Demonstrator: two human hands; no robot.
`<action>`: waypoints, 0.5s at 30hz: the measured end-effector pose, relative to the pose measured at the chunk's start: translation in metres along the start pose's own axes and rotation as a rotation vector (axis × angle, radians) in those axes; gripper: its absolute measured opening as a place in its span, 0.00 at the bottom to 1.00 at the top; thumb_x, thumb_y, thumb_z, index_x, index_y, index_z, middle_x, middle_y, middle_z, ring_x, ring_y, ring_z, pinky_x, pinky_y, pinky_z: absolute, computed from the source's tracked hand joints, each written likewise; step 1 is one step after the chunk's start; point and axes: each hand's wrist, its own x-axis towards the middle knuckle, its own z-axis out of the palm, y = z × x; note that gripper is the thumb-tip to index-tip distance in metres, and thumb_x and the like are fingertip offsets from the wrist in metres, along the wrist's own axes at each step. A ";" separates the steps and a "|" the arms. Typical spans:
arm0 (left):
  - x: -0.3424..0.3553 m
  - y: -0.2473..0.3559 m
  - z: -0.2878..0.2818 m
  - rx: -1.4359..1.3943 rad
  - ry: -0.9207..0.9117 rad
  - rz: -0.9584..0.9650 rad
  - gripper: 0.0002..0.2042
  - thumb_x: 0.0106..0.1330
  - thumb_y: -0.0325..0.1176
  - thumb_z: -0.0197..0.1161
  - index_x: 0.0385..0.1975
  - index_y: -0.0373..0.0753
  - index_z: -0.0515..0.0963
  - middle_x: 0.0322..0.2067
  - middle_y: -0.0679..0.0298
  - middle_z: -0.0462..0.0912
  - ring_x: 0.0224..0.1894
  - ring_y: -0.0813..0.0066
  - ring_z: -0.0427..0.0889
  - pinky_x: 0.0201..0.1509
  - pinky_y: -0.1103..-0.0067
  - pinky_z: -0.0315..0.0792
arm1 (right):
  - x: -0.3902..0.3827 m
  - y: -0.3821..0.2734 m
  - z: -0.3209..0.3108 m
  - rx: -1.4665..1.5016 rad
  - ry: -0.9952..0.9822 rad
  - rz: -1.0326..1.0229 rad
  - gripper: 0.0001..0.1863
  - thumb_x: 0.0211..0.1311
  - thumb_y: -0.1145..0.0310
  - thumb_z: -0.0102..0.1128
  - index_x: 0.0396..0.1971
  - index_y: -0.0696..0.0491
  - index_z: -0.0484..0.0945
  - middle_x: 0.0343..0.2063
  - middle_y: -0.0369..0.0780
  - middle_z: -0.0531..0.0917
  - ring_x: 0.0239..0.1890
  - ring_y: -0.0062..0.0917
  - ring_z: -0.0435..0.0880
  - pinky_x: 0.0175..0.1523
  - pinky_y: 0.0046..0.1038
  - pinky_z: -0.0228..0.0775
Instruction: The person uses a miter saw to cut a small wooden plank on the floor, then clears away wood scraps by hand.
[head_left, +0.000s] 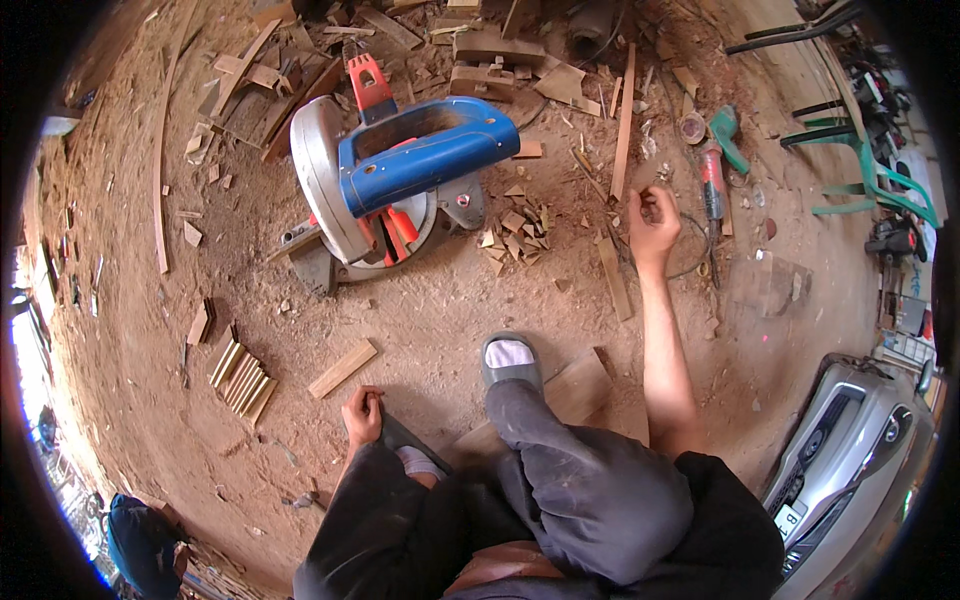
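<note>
My right hand (653, 222) is raised over the ground ahead, its fingers curled loosely toward the thumb, with nothing visible in them. Close to it on the left is the lower end of a long, thin wood strip (624, 130). My left hand (363, 415) is closed beside my left knee, above my shoe, and shows nothing in its grip. Just ahead of it lies a short, light wood piece (343, 368). To its left, several narrow wood pieces (243, 378) are lined up side by side. A mitre saw (430, 150) with a blue handle stands ahead.
Wood offcuts (520, 230) lie right of the saw. A red-and-grey power tool (713, 185) and a green tool (729, 140) rest beyond my right hand. A board (580, 388) lies beside my right foot. Farther right are a green chair (868, 165) and a silver car bumper (850, 440).
</note>
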 end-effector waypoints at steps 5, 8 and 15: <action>0.000 0.001 -0.003 0.034 -0.001 0.030 0.07 0.68 0.23 0.54 0.34 0.33 0.81 0.19 0.62 0.79 0.22 0.78 0.79 0.28 0.80 0.70 | 0.002 -0.002 0.013 0.182 -0.035 -0.155 0.26 0.69 0.81 0.61 0.66 0.57 0.73 0.53 0.46 0.84 0.50 0.20 0.85 0.47 0.21 0.79; -0.002 -0.001 -0.004 0.007 -0.002 0.014 0.07 0.68 0.23 0.54 0.34 0.34 0.81 0.19 0.62 0.80 0.22 0.79 0.79 0.28 0.80 0.70 | 0.009 -0.018 0.020 0.043 -0.189 -0.210 0.30 0.69 0.75 0.59 0.71 0.52 0.69 0.63 0.46 0.79 0.60 0.32 0.81 0.64 0.38 0.73; -0.001 -0.001 -0.001 -0.026 0.002 -0.013 0.08 0.68 0.22 0.53 0.34 0.33 0.81 0.20 0.62 0.80 0.23 0.78 0.79 0.28 0.80 0.71 | -0.002 0.025 0.073 -0.206 -0.340 -0.044 0.16 0.69 0.66 0.59 0.52 0.58 0.82 0.54 0.54 0.81 0.59 0.49 0.78 0.63 0.42 0.71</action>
